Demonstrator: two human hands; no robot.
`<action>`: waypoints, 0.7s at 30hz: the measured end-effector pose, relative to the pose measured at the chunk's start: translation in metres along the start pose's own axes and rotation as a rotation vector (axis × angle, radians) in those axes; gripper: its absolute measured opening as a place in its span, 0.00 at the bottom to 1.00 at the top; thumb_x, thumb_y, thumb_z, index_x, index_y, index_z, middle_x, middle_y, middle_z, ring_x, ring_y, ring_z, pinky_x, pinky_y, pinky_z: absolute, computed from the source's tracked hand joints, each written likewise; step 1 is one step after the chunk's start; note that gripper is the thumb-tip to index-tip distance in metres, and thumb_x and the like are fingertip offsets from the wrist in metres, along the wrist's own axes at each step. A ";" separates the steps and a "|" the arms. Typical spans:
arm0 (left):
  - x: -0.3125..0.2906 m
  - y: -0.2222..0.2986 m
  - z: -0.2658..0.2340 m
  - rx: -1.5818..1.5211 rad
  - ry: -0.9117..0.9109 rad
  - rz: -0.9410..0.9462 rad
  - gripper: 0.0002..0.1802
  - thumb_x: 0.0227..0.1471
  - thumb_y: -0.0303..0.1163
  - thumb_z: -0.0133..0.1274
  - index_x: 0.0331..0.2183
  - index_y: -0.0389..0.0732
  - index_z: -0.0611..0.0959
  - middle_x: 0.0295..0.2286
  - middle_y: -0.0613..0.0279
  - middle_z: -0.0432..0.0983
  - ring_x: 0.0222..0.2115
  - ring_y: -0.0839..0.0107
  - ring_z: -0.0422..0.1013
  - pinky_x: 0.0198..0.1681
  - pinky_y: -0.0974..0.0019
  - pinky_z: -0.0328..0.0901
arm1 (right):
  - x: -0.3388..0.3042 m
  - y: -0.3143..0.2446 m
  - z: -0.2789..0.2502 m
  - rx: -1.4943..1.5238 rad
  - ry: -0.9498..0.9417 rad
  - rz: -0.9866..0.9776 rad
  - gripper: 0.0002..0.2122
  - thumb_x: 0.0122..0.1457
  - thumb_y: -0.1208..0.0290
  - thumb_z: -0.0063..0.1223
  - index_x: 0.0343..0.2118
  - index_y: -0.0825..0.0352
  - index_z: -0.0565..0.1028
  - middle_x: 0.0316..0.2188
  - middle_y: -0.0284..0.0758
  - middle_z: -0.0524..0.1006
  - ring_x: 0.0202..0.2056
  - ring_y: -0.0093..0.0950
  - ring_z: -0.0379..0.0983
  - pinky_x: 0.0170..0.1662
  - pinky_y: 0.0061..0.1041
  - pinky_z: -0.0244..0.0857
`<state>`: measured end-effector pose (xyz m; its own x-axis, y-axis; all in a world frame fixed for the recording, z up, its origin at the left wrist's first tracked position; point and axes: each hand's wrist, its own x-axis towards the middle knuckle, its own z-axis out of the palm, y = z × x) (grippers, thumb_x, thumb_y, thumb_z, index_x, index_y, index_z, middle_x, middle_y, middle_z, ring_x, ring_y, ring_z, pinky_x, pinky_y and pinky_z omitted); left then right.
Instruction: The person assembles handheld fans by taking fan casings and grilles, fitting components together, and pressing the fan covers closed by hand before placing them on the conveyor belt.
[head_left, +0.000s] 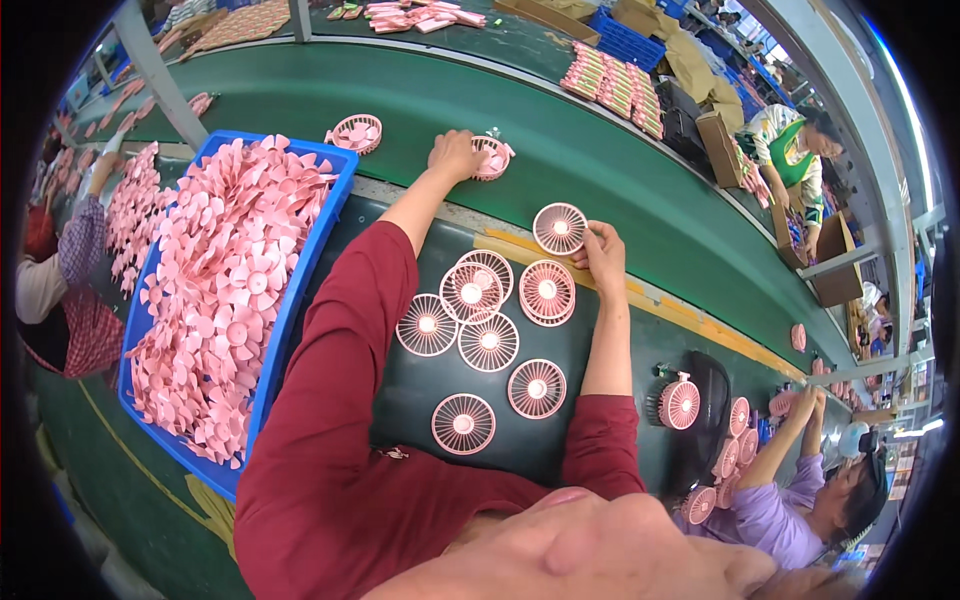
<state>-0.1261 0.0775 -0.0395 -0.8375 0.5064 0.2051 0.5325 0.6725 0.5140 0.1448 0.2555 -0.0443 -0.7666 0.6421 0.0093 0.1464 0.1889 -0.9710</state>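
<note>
On the green conveyor belt, my left hand [456,155] is closed at the edge of a small pink fan head [490,158] with blades inside. Closer to me, my right hand [604,256] pinches a round pink fan grille [559,229] by its rim, at the belt's near edge. Several similar grilles lie between my forearms, among them a stacked group [547,291] just below my right hand and a single grille [463,424] nearest me. Left of my left hand, another pink fan head [357,134] rests on the belt.
A blue crate [345,180] heaped with pink fan blades [235,290] stands at my left. Yellow strips [680,312] edge the belt [640,205]. At right, a co-worker in purple [780,510] sits near more fan heads [679,403]. Across the belt, another person [795,150] works beside boxes.
</note>
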 end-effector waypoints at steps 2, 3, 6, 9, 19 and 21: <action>0.002 0.002 0.000 -0.087 0.033 0.053 0.23 0.49 0.47 0.59 0.41 0.40 0.81 0.35 0.48 0.80 0.38 0.51 0.75 0.42 0.53 0.69 | -0.005 -0.002 0.000 -0.259 0.081 -0.092 0.17 0.59 0.67 0.56 0.48 0.71 0.73 0.23 0.37 0.80 0.22 0.25 0.77 0.28 0.25 0.71; -0.002 0.001 0.000 -0.165 0.071 0.071 0.18 0.50 0.44 0.58 0.39 0.41 0.80 0.33 0.49 0.80 0.36 0.51 0.76 0.40 0.52 0.69 | -0.005 -0.003 0.001 -0.251 0.087 -0.087 0.17 0.59 0.67 0.56 0.48 0.71 0.73 0.23 0.37 0.80 0.22 0.25 0.77 0.28 0.25 0.71; -0.027 0.014 0.001 -0.264 0.171 0.185 0.10 0.54 0.37 0.54 0.35 0.43 0.79 0.27 0.52 0.80 0.31 0.51 0.76 0.33 0.50 0.68 | -0.008 -0.012 0.004 -0.606 0.171 -0.232 0.20 0.55 0.59 0.60 0.47 0.67 0.75 0.36 0.43 0.80 0.38 0.41 0.77 0.42 0.36 0.70; -0.065 0.033 -0.025 -0.416 0.342 0.311 0.07 0.57 0.34 0.51 0.36 0.42 0.77 0.28 0.53 0.79 0.31 0.52 0.76 0.32 0.54 0.68 | -0.012 -0.018 0.019 -0.707 0.158 -0.334 0.23 0.52 0.56 0.62 0.47 0.65 0.76 0.47 0.45 0.75 0.50 0.44 0.70 0.49 0.41 0.66; -0.142 0.061 -0.056 -0.625 0.442 0.413 0.07 0.55 0.26 0.52 0.38 0.38 0.78 0.32 0.57 0.80 0.34 0.58 0.77 0.36 0.61 0.70 | -0.016 -0.015 0.036 -0.762 0.159 -0.521 0.23 0.41 0.59 0.72 0.35 0.66 0.72 0.44 0.44 0.76 0.47 0.44 0.71 0.50 0.40 0.63; -0.150 0.065 -0.057 -0.683 0.427 0.381 0.07 0.56 0.26 0.51 0.38 0.39 0.78 0.33 0.58 0.80 0.34 0.61 0.77 0.36 0.62 0.70 | -0.015 -0.014 0.033 -0.659 0.080 -0.506 0.26 0.39 0.58 0.74 0.36 0.67 0.71 0.41 0.44 0.76 0.45 0.44 0.72 0.48 0.40 0.64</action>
<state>0.0273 0.0148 0.0107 -0.6651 0.2938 0.6865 0.7094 -0.0383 0.7037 0.1336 0.2181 -0.0384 -0.7952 0.4090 0.4476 0.1514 0.8488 -0.5066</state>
